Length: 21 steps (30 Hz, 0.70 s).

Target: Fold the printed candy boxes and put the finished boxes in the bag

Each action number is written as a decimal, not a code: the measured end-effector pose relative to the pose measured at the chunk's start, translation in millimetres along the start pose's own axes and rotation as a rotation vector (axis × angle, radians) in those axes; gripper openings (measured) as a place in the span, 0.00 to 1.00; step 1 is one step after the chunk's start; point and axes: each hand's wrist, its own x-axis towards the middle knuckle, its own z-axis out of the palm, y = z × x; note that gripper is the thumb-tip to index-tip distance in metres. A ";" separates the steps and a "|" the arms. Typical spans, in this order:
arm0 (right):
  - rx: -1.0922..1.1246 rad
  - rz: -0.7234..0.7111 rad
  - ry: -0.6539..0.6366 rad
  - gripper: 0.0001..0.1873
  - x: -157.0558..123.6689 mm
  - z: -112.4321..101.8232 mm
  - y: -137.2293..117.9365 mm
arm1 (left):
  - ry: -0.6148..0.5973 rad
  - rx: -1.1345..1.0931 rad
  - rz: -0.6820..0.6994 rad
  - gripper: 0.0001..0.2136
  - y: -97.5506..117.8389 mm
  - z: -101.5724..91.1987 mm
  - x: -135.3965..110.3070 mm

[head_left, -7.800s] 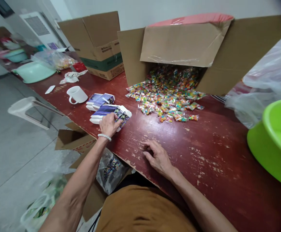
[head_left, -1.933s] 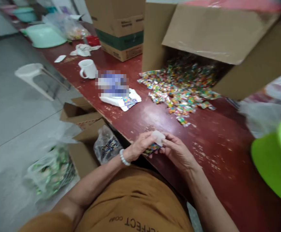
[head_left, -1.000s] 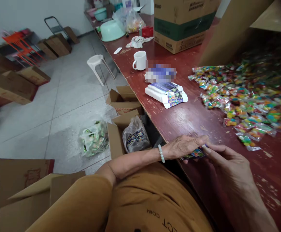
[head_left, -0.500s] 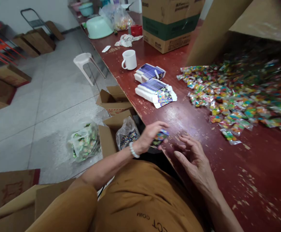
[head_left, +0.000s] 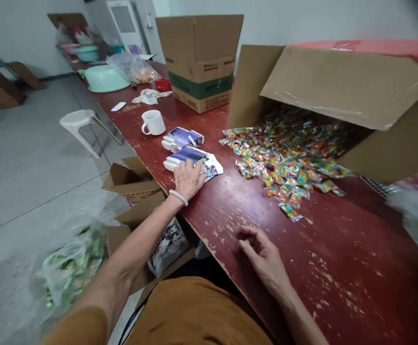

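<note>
My left hand (head_left: 189,181), with a pearl bracelet at the wrist, lies with its fingers stretched over the nearer stack of flat printed cartons (head_left: 211,167). A second stack of purple cartons (head_left: 182,137) is just beyond it. Over the bare tabletop near the front edge, my right hand (head_left: 261,254) is loosely curled, thumb and fingers apart, with nothing in it. Small clear packets of colourful candy (head_left: 284,167) spill from a cardboard box lying on its side (head_left: 323,86), ahead of the right hand.
A white mug (head_left: 153,122) stands behind the cartons, with a tall cardboard box (head_left: 199,62) farther back. Below the red table's (head_left: 244,206) left edge are an open carton (head_left: 131,179) and a bag of printed packets (head_left: 169,244). A white stool (head_left: 79,117) stands on the floor.
My left hand has gone from the table edge, where it held a small printed box, to the carton stack; the box is out of it. The view has shifted to the right.
</note>
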 end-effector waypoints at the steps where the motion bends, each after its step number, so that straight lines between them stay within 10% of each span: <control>1: -0.010 -0.007 0.003 0.17 -0.1 -0.4 -0.1 | -0.011 0.002 0.004 0.22 3.7 2.3 10.9; 9: 0.011 -0.040 0.017 0.13 2.2 -1.5 -4.0 | -0.064 -0.121 -0.032 0.15 1.2 -4.1 29.1; 15: 0.407 0.181 0.109 0.29 9.2 3.1 -11.4 | -0.156 -0.485 -0.067 0.12 13.5 -21.5 -22.7; 21: 0.427 0.035 0.112 0.16 14.5 5.3 -40.6 | -0.957 -1.522 -0.126 0.20 42.5 -28.5 -104.2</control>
